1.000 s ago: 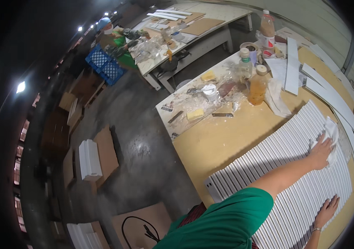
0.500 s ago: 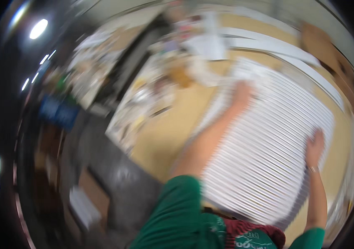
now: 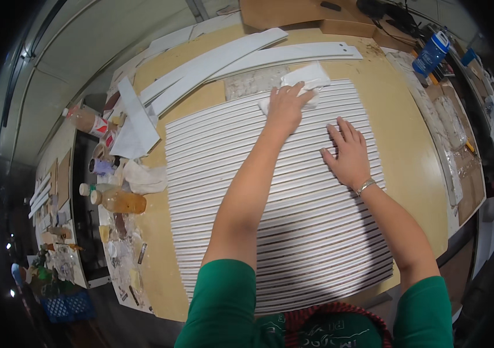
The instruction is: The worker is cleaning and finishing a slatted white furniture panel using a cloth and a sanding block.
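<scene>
A large white panel of narrow parallel slats (image 3: 218, 191) lies flat before me, dark lines running between the slats. At its far edge my left hand (image 3: 286, 107) presses down on a crumpled white cloth (image 3: 310, 75), fingers closed over it. Part of the cloth sticks out beyond the fingertips. Nearer and to the right, my right hand (image 3: 349, 153) rests on the slats with fingers spread and nothing in it.
The panel lies on a yellowish board (image 3: 415, 191). White strips (image 3: 218, 66) lie behind it. Bottles of amber liquid (image 3: 120, 200) and a rag (image 3: 144, 176) are at left; a blue bottle (image 3: 431, 53) stands far right. A cardboard box (image 3: 345, 26) sits at the back.
My view has swung to the right and steadied. My right hand has moved from the panel's right edge inward onto the slats. My left hand stays at the far end.
</scene>
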Demonstrator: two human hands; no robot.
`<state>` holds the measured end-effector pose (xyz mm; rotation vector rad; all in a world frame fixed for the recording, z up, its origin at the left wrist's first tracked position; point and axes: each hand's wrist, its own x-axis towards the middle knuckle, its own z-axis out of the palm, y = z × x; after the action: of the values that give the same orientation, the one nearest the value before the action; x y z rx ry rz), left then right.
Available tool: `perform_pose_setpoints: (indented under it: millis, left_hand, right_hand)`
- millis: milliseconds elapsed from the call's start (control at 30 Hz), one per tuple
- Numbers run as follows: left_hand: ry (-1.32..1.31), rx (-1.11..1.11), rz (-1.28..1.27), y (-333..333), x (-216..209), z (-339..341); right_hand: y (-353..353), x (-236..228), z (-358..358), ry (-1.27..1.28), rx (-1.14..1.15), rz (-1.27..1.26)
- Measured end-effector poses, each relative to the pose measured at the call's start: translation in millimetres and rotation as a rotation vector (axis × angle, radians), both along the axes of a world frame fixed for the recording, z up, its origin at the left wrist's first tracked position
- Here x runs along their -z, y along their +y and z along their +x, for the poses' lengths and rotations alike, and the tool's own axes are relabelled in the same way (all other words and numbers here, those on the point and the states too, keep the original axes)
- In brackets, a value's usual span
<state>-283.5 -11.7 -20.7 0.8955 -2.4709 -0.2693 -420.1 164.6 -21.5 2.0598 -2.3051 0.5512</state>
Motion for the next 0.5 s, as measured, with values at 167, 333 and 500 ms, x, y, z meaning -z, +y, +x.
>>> perform_pose_setpoints:
  millis: [167, 333, 500]
  left_hand:
    - [0.144, -0.028, 0.002, -37, 20, 100]
    - [0.007, -0.269, -0.049, -80, 46, 302]
    - [0.227, -0.249, 0.018, -90, 10, 262]
  right_hand:
    - [6, -4, -16, -0.052, 0.018, -0.062]
    - [-2, 14, -4, -0.167, -0.011, -0.017]
    - [22, -4, -15, -0.129, 0.038, 0.013]
